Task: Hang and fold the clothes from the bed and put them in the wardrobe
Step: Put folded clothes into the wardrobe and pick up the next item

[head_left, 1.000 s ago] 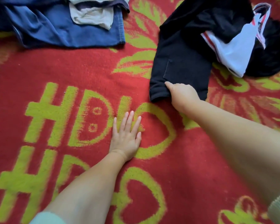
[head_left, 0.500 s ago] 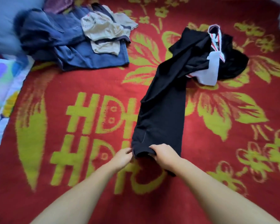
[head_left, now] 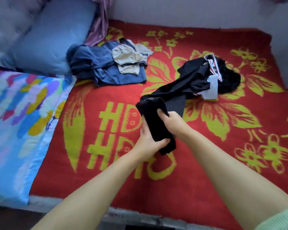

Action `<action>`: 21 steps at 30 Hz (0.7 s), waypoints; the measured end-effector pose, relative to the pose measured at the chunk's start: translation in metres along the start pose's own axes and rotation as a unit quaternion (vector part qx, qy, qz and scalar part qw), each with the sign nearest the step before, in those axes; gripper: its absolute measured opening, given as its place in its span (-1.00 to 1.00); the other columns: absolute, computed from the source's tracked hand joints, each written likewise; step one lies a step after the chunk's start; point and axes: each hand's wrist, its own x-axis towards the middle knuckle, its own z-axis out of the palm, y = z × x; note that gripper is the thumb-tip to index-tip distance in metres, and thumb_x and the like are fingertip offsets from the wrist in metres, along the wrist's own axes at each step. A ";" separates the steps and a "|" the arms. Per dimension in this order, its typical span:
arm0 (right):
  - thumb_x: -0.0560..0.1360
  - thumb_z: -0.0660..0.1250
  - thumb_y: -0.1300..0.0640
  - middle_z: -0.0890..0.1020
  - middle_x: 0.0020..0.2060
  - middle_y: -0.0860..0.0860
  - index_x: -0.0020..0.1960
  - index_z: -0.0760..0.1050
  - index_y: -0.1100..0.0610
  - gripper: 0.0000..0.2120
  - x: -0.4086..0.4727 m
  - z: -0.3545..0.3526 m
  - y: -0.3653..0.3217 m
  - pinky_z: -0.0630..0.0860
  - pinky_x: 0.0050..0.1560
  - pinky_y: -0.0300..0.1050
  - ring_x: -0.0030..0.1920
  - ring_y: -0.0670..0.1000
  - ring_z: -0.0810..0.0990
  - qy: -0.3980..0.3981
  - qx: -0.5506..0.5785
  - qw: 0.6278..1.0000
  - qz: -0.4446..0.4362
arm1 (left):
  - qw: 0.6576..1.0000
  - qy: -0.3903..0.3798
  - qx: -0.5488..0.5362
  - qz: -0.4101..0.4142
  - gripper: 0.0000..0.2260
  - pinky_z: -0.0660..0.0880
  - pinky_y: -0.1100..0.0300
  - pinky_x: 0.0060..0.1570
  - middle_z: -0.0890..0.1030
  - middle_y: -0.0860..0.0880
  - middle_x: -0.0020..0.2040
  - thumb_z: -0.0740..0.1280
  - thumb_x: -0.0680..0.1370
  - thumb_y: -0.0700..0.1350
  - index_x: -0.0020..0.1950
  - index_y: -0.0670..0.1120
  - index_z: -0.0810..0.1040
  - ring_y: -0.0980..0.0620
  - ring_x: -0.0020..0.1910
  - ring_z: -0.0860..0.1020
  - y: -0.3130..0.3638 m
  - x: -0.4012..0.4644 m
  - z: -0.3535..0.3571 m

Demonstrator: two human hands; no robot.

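A pair of black trousers [head_left: 171, 95] trails across the red and yellow bed blanket [head_left: 206, 171], its near end lifted and bunched. My left hand [head_left: 150, 141] grips that bunched end from below. My right hand [head_left: 171, 121] holds the same cloth higher up, fingers curled into it. The far end of the trousers lies under a black, white and red-striped garment [head_left: 214, 80]. Further back sits a pile of blue jeans [head_left: 103, 70] with a cream garment [head_left: 130, 59] on top.
A blue pillow [head_left: 47, 40] and a colourful quilt [head_left: 18, 123] lie at the left. A purple cloth [head_left: 100, 25] hangs by the wall behind. The bed's grey front edge [head_left: 140, 218] runs along the bottom.
My right hand pulled the black trousers toward me, my left hand joined it at the hem, and both have lifted and gathered the near end. The view has pulled back.
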 end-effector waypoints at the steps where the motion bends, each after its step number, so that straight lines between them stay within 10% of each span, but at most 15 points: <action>1: 0.63 0.12 -0.05 0.38 -0.43 0.02 -0.31 0.35 0.17 -0.58 -0.006 -0.005 -0.011 0.23 -0.46 -0.22 -0.42 -0.06 0.34 0.002 0.000 1.000 -0.010 | 1.000 0.026 0.000 0.016 0.02 0.36 0.01 0.35 0.19 -0.05 0.48 0.40 0.27 0.10 0.50 0.22 -0.27 0.03 0.42 0.28 0.011 -0.005 0.000; 6: 0.63 0.14 -0.01 0.54 -0.27 0.08 -0.12 0.51 0.29 -0.61 -0.035 -0.043 -0.057 0.39 -0.23 -0.11 -0.24 0.02 0.51 0.013 0.001 0.997 -0.080 | 0.989 0.094 -0.049 0.107 -0.38 0.40 0.32 0.11 0.49 0.22 0.11 0.25 0.43 -0.31 0.44 0.06 0.24 0.16 0.16 0.48 0.077 -0.037 -0.026; 10: 0.59 0.22 -0.06 0.57 -0.25 0.10 -0.16 0.52 0.21 -0.66 -0.060 -0.098 -0.105 0.39 -0.19 -0.07 -0.23 0.05 0.53 0.024 0.008 0.991 -0.135 | 0.987 0.057 -0.022 0.146 -0.61 0.43 0.22 -0.05 0.57 0.19 -0.12 0.19 0.29 -0.19 0.03 0.17 0.48 0.17 -0.08 0.54 0.148 -0.053 -0.060; 15: 0.47 0.40 0.05 0.69 -0.12 0.12 -0.05 0.62 0.13 -0.85 -0.101 -0.192 -0.160 0.58 -0.01 0.01 -0.14 0.10 0.64 -0.021 -0.006 0.985 -0.172 | 0.973 0.012 0.094 0.210 -0.86 0.52 0.18 -0.07 0.63 0.00 -0.13 0.38 0.51 -0.10 0.01 -0.13 0.59 0.17 -0.18 0.58 0.235 -0.070 -0.115; 21: 0.34 0.47 -0.06 0.70 -0.07 -0.01 0.08 0.52 -0.02 -0.65 -0.155 -0.254 -0.198 0.58 -0.12 -0.12 -0.08 -0.01 0.69 -0.187 -0.312 0.927 -0.091 | 0.957 -0.032 0.254 0.140 -0.91 0.40 0.41 -0.47 0.60 0.14 -0.40 0.32 0.56 -0.19 -0.02 -0.07 0.62 0.24 -0.48 0.52 0.322 -0.099 -0.162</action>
